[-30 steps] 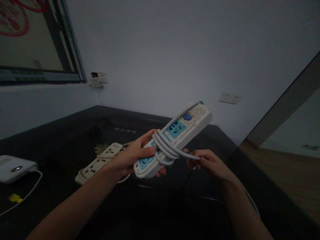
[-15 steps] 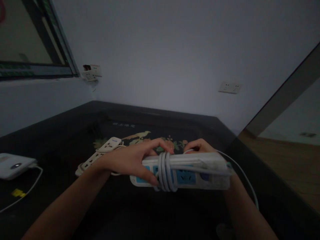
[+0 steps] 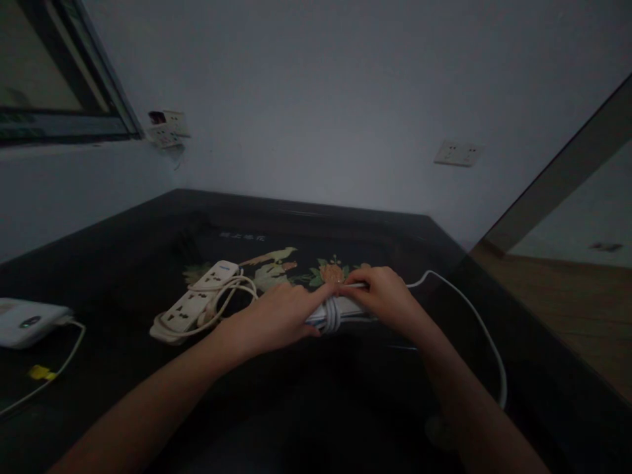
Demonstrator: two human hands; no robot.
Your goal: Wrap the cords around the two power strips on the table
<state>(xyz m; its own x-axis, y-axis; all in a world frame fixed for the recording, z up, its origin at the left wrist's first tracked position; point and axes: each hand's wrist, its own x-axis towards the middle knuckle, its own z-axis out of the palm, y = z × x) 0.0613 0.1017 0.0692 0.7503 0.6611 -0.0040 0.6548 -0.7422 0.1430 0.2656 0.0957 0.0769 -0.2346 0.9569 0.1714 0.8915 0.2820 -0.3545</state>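
clamping the wrapped power strip point(image 3: 349, 307) near frame center, the left hand point(image 3: 276, 317) is holding its left end; the right hand point(image 3: 390, 296), at three o'clock from it, is pinching the pale cord point(image 3: 471, 307), which is trailing toward four o'clock. a second strip point(image 3: 190, 308) is lying at nine o'clock on the black tabletop point(image 3: 316, 227).

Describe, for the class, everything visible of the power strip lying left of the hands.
The off-white power strip, seemingly plastic, lies slanted, sockets up, on the dark tabletop. Its sockets have dark openings; a small blue mark sits at the far end. A pale cord wraps around it and loops beside it.
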